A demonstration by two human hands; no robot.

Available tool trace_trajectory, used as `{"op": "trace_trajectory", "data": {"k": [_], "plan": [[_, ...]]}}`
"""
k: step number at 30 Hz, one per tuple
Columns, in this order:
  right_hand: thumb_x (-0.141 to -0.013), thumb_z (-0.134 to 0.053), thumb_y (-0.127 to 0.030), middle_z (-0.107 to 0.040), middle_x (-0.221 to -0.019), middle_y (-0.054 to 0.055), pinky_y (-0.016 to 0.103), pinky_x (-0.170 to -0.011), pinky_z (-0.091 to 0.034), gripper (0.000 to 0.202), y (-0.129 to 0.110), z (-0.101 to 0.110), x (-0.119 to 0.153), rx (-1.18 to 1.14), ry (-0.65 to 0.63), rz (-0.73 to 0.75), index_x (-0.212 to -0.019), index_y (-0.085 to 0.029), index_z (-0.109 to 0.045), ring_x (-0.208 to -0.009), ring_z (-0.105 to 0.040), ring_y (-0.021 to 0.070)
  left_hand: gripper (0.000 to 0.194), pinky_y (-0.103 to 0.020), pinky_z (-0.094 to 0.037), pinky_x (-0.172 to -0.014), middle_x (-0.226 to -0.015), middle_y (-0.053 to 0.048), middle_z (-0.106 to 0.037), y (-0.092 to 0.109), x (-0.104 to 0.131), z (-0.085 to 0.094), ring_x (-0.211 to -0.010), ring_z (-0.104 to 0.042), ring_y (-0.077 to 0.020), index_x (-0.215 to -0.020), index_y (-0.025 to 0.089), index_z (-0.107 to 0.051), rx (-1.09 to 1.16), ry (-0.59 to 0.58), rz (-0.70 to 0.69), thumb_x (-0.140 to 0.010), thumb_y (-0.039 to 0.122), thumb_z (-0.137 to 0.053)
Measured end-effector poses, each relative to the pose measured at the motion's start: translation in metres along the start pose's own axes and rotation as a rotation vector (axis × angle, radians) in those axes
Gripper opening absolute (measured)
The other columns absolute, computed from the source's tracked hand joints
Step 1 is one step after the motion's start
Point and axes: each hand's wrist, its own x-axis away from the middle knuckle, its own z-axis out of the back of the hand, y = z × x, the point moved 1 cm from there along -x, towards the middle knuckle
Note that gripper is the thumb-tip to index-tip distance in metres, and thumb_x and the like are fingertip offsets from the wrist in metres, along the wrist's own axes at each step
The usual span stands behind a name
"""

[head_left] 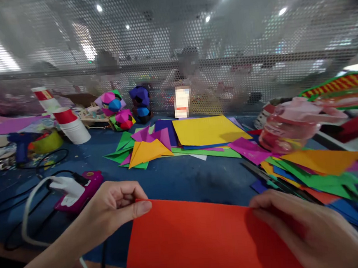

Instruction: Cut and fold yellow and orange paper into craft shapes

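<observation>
Cups [73, 128] lean nested; both hands [119, 202] [304, 223] pinch red paper [193, 236].

Seeing blue table [183, 183] carrying paper cups [73, 128], glue gun [21, 147], tape roll [48, 142], power strip [91, 183], cables [24, 222], coloured paper [208, 131].

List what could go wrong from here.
The red paper might crease unevenly if the left hand and right hand pull unequally. The right hand could brush the scissors beside it. The left forearm might snag the white cable near the power strip.
</observation>
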Motion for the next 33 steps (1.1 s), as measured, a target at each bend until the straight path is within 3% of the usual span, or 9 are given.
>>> {"op": "trace_trajectory", "data": {"k": [3,7,12,17,25,33], "plan": [[-0.097,-0.05,-0.029,-0.074,-0.083,-0.004,0.029,-0.066,-0.051,0.02,-0.005,0.0,-0.022,-0.114,-0.26,-0.09,-0.087,-0.03,-0.068,-0.074,-0.069,0.0176,0.035,-0.022,-0.033,-0.057,-0.062,0.003,-0.055,-0.018,-0.01,-0.005,-0.059,-0.047,-0.0107,-0.069,0.018,-0.068,0.025,-0.022,0.061,-0.078,0.051,-0.075],[-0.095,-0.052,-0.026,-0.073,-0.078,-0.003,0.03,-0.065,-0.046,0.019,-0.005,-0.01,-0.04,-0.108,-0.34,-0.137,-0.085,-0.027,-0.068,-0.071,-0.065,0.0176,0.038,-0.025,-0.035,-0.059,-0.062,0.003,-0.054,-0.037,-0.024,-0.01,-0.062,-0.047,-0.013,-0.068,0.019,-0.066,-0.042,-0.045,0.07,-0.078,0.056,-0.071],[-0.094,-0.049,-0.019,-0.073,-0.086,0.0,0.031,-0.07,-0.046,0.019,-0.001,-0.031,-0.043,-0.126,-0.31,-0.102,-0.088,-0.024,-0.066,-0.078,-0.066,0.019,0.032,-0.029,-0.037,-0.066,-0.073,0.001,-0.056,-0.041,-0.029,-0.008,-0.071,-0.052,-0.0166,-0.066,0.021,-0.061,-0.3,0.013,-0.044,-0.084,0.048,-0.061],[-0.096,-0.044,-0.015,-0.067,-0.092,0.004,0.034,-0.075,-0.048,0.02,0.002,-0.044,-0.038,-0.149,-0.263,-0.024,-0.087,-0.022,-0.061,-0.085,-0.064,0.0203,0.031,-0.033,-0.038,-0.076,-0.083,0.0,-0.055,-0.041,-0.029,-0.009,-0.085,-0.054,-0.0199,-0.069,0.022,-0.055,-0.508,-0.018,-0.106,-0.092,0.043,-0.053],[-0.098,-0.04,-0.01,-0.061,-0.09,0.005,0.036,-0.074,-0.049,0.022,0.004,-0.052,-0.031,-0.124,-0.181,0.066,-0.087,-0.021,-0.055,-0.085,-0.06,0.0209,0.028,-0.034,-0.038,-0.072,-0.089,-0.002,-0.056,-0.036,-0.031,-0.012,-0.089,-0.055,-0.0213,-0.069,0.022,-0.052,-0.731,-0.041,-0.075,-0.091,0.039,-0.05],[-0.094,-0.044,-0.007,-0.063,-0.086,0.004,0.034,-0.07,-0.05,0.019,0.001,-0.051,-0.03,-0.092,-0.133,0.067,-0.087,-0.022,-0.053,-0.08,-0.061,0.0202,0.026,-0.032,-0.038,-0.071,-0.084,-0.001,-0.055,-0.035,-0.028,-0.013,-0.086,-0.055,-0.0199,-0.07,0.021,-0.05,-0.843,0.001,-0.194,-0.094,0.031,-0.049]]}}
